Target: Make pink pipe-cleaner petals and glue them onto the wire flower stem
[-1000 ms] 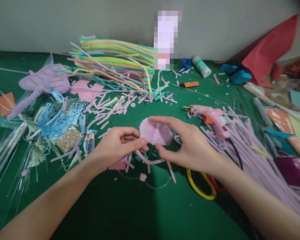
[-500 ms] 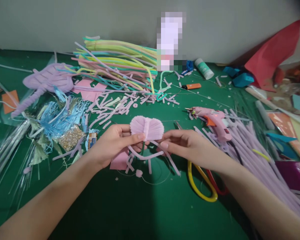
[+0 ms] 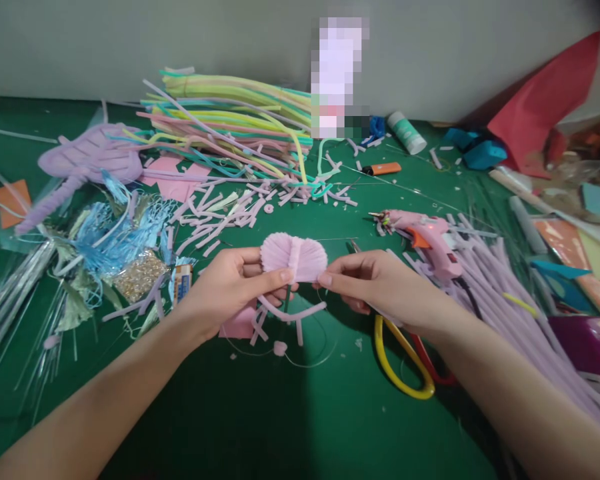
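A lilac, two-lobed piece made of pipe cleaners [image 3: 307,259] is held up in front of me, with a ridge down its middle. My left hand [image 3: 240,277] is closed on its left side, thumb pressing near the base of the ridge. At the lower right corner, my right hand [image 3: 357,280] pinches the edge between thumb and fingertips. A thin clear thread hangs in a loop below. A curved lilac pipe cleaner strip [image 3: 300,312] shows just under the piece; I cannot tell if it is attached.
Scissors with yellow and red handles [image 3: 405,373] lie beneath my right forearm. A pink glue gun [image 3: 425,240] rests beside lilac pipe cleaners [image 3: 510,313]. Blue tassels [image 3: 115,227], a bag of gold beads [image 3: 139,275] and an orange lighter [image 3: 384,169] lie around.
The straight lilac strip that slanted down below my right fingers no longer shows. My right fingertips have shifted onto the piece's lower right edge; my left hand keeps its hold.
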`<state>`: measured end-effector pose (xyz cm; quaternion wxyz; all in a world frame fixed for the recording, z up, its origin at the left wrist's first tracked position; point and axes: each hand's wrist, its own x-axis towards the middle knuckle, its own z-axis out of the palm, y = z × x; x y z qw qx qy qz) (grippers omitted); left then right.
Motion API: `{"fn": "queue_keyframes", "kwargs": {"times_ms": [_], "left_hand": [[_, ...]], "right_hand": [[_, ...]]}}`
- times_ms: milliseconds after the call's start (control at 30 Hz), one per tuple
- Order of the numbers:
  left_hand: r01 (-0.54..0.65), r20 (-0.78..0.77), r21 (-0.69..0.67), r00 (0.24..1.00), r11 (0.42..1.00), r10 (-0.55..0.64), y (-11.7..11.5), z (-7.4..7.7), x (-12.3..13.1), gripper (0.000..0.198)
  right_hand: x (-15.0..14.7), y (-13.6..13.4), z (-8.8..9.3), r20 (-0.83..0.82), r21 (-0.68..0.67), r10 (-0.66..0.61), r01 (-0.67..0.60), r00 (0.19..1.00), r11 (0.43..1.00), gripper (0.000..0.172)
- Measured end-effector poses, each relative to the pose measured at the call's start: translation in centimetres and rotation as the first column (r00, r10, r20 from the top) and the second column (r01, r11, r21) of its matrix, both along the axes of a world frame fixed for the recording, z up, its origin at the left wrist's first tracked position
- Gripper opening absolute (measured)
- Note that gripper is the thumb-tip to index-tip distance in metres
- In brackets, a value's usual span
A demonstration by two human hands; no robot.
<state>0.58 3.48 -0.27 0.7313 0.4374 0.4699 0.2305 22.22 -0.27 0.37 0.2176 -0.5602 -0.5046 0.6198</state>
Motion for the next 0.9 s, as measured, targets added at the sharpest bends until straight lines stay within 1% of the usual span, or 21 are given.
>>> {"fn": "queue_keyframes", "kwargs": {"times_ms": [133, 233, 433, 600, 767, 900], "left_hand": [[-0.017, 0.025, 0.036, 1.000, 0.999, 0.017, -0.01, -0.24, -0.05, 0.028], [-0.001, 0.064, 0.051, 0.998, 0.999, -0.002, 0.05, -0.28, -0.17, 0.036], [0.035, 0.013, 0.094, 0.999, 0.995, -0.036, -0.06, -0.43, -0.19, 0.031], [0.064, 0.001, 0.111, 0.998, 0.992, -0.065, -0.15, -0.48, -0.17, 0.035], [0.140, 0.041, 0.113, 0.989, 0.984, -0.145, -0.26, -0.22, -0.29, 0.052], [0.132, 0.026, 0.112, 0.990, 0.985, -0.135, -0.30, -0.26, -0.26, 0.048]], "right_hand": [[0.12, 0.43, -0.11, -0.029, -0.015, 0.012, -0.012, 1.000, 1.000, 0.023], [0.24, 0.58, -0.10, -0.052, -0.025, 0.032, -0.034, 0.998, 0.999, 0.022], [0.22, 0.61, 0.12, -0.100, -0.024, 0.021, -0.024, 0.995, 0.999, 0.023], [0.16, 0.66, 0.27, -0.045, -0.011, 0.063, -0.063, 0.997, 0.998, 0.024], [0.23, 0.61, 0.22, -0.022, 0.015, 0.070, -0.070, 0.997, 0.997, 0.026], [0.44, 0.65, 0.07, -0.030, 0.003, 0.101, -0.101, 0.994, 0.995, 0.030]]}}
